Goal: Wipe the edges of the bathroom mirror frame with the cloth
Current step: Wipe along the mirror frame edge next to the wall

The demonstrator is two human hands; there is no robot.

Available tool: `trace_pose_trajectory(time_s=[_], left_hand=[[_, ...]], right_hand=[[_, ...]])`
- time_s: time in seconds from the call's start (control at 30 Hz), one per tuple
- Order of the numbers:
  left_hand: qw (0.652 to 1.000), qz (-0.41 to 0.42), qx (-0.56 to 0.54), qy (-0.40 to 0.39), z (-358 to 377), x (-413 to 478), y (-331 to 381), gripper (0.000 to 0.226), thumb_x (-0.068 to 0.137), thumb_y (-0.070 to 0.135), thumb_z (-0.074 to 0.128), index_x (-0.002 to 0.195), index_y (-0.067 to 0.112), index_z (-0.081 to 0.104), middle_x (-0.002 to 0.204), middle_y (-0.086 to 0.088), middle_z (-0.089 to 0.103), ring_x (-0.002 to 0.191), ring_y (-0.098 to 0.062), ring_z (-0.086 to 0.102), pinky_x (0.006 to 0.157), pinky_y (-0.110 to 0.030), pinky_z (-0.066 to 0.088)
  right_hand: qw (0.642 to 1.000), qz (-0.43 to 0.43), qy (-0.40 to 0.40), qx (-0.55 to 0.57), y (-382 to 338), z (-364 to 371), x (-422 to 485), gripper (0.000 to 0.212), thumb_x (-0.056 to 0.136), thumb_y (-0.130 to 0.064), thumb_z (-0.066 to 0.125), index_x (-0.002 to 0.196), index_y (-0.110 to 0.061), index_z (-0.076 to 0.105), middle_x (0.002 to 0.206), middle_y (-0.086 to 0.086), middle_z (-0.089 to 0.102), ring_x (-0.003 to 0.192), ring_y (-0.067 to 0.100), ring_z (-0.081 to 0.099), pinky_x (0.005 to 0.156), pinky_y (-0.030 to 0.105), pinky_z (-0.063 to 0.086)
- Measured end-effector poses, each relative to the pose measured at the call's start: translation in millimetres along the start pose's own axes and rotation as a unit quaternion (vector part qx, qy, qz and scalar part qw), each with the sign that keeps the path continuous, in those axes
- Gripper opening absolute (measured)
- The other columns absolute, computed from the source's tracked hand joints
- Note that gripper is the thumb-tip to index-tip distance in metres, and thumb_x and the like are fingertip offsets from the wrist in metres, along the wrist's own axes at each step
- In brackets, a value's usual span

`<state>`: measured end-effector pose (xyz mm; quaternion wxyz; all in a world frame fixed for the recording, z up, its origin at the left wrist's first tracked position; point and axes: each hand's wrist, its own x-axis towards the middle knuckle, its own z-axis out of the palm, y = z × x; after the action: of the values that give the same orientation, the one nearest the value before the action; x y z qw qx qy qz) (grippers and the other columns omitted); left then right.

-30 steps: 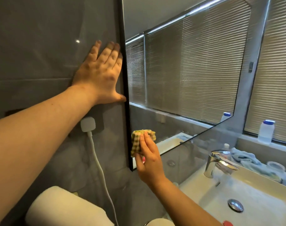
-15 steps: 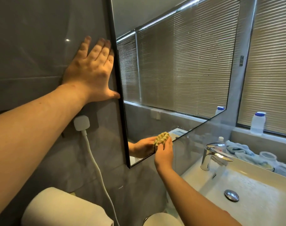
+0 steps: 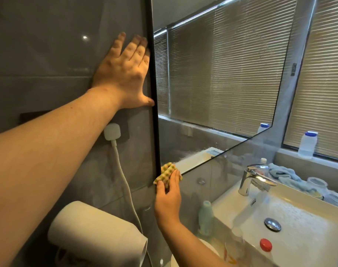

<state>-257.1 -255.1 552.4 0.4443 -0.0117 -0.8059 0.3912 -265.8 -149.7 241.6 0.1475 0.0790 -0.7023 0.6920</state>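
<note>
Delta vs half a second ago: I see the cloth [image 3: 167, 174] is back at the mirror frame's [image 3: 154, 105] bottom-left corner; it was further right along the bottom edge. A second ago it sat a bit above this corner on the left edge. Left hand [image 3: 125, 74] has not shifted on the wall tile [image 3: 48, 54].

Right hand [image 3: 168, 199]: fingers [image 3: 174, 180] curled over the yellow-green checked cloth, thumb under it, pressing it onto the corner where the black left edge meets the bottom edge. Left hand: flat on the tile, fingers spread and straight, thumb tip touching the frame's left edge, little finger just beside it.

Writing: none readable. Bottle labels too small or blurred.

Edges and room: left edge is a thin black strip running up out of view. Bottom edge runs up and to the right, bare, with open wall below it. Left of the corner, a white plug [image 3: 112, 131] and its cable [image 3: 125, 180] hang near the frame. Below the right hand: a white appliance [image 3: 95, 232] and a pale green bottle [image 3: 205, 216] on the worktop. Sink [image 3: 299, 218] and chrome tap [image 3: 254, 178] sit right of the wrist, well apart from the cloth. White bottle with blue cap [image 3: 307, 144] on the window ledge, far right.
</note>
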Motion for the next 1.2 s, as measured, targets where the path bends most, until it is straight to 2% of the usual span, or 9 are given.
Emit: trace_pose_trajectory(time_s=[0.2, 0.3, 0.43, 0.57, 0.77, 0.87, 1.0, 1.07, 1.2], left_hand=[[1.0, -0.001, -0.007, 0.009, 2, 0, 0, 0.127, 0.064, 0.093, 0.032, 0.151, 0.001, 0.02, 0.161, -0.017, 0.016, 0.15, -0.029, 0.011, 0.121, -0.05, 0.002], [1.0, 0.0, -0.011, 0.013, 4, 1, 0, 0.126, 0.065, 0.092, 0.034, 0.15, 0.0, 0.021, 0.16, -0.018, 0.017, 0.149, -0.03, 0.012, 0.121, -0.05, 0.003], [1.0, 0.001, -0.018, 0.023, 5, 2, 1, 0.126, 0.064, 0.09, 0.038, 0.149, -0.001, 0.024, 0.159, -0.019, 0.02, 0.149, -0.031, 0.014, 0.121, -0.051, 0.005], [0.999, -0.002, -0.025, 0.033, 6, 2, 0, 0.127, 0.062, 0.09, 0.04, 0.148, -0.002, 0.025, 0.158, -0.019, 0.022, 0.148, -0.031, 0.016, 0.121, -0.052, 0.005], [0.998, 0.006, -0.037, 0.046, 6, 3, 0, 0.124, 0.064, 0.087, 0.046, 0.147, -0.003, 0.027, 0.158, -0.02, 0.023, 0.148, -0.032, 0.017, 0.12, -0.052, 0.007], [0.998, 0.006, -0.036, 0.045, 5, 2, -1, 0.125, 0.064, 0.088, 0.045, 0.147, -0.003, 0.027, 0.157, -0.021, 0.024, 0.147, -0.033, 0.018, 0.12, -0.052, 0.007], [0.998, 0.004, -0.039, 0.038, 3, 1, -1, 0.124, 0.063, 0.088, 0.047, 0.147, -0.003, 0.029, 0.157, -0.021, 0.025, 0.147, -0.033, 0.019, 0.12, -0.051, 0.007], [0.999, 0.002, -0.036, 0.032, 3, 0, -1, 0.124, 0.064, 0.088, 0.044, 0.147, -0.002, 0.028, 0.157, -0.02, 0.024, 0.147, -0.032, 0.019, 0.12, -0.05, 0.007], [0.999, 0.003, -0.033, 0.029, 3, 1, -2, 0.123, 0.065, 0.088, 0.041, 0.149, 0.0, 0.024, 0.159, -0.019, 0.021, 0.148, -0.031, 0.016, 0.121, -0.051, 0.005]], right_hand=[[1.0, 0.02, 0.006, -0.011, -6, -7, 21, 0.062, 0.105, -0.02, 0.042, 0.157, -0.017, 0.009, 0.164, -0.007, 0.008, 0.15, 0.006, 0.006, 0.116, 0.016, 0.004], [0.997, 0.062, 0.054, 0.006, -7, -22, 62, 0.06, 0.105, -0.019, 0.039, 0.158, -0.013, 0.011, 0.164, 0.0, 0.013, 0.151, 0.015, 0.013, 0.122, 0.028, 0.01], [0.991, 0.093, 0.092, -0.012, -8, -50, 109, 0.059, 0.104, -0.018, 0.036, 0.158, -0.012, 0.012, 0.164, 0.006, 0.018, 0.148, 0.023, 0.024, 0.119, 0.029, 0.016], [0.992, 0.074, 0.092, -0.043, -12, -51, 113, 0.06, 0.104, -0.018, 0.034, 0.158, -0.013, 0.009, 0.166, 0.004, 0.01, 0.151, 0.02, 0.013, 0.122, 0.03, 0.01], [0.992, -0.071, 0.013, -0.102, -24, -20, 61, 0.062, 0.104, -0.018, 0.038, 0.158, -0.012, 0.006, 0.163, -0.008, 0.003, 0.145, -0.002, -0.004, 0.109, 0.003, -0.01], [0.991, -0.095, -0.008, -0.095, -27, -28, 49, 0.059, 0.102, -0.013, 0.042, 0.157, -0.017, 0.021, 0.16, -0.008, 0.025, 0.147, 0.005, 0.019, 0.119, 0.017, 0.013], [0.995, -0.092, -0.006, -0.044, -40, -63, 48, 0.039, 0.094, 0.0, 0.045, 0.121, -0.02, 0.064, 0.109, -0.009, 0.068, 0.099, 0.0, 0.062, 0.088, 0.02, 0.051], [0.998, -0.044, -0.012, 0.043, -48, -75, 48, 0.026, 0.089, 0.005, 0.042, 0.102, -0.004, 0.062, 0.085, 0.005, 0.066, 0.075, 0.009, 0.062, 0.068, 0.026, 0.053], [0.993, 0.067, -0.016, 0.097, -49, -81, 60, 0.017, 0.082, -0.004, 0.046, 0.092, -0.006, 0.059, 0.084, 0.014, 0.061, 0.079, 0.026, 0.058, 0.064, 0.035, 0.048]])
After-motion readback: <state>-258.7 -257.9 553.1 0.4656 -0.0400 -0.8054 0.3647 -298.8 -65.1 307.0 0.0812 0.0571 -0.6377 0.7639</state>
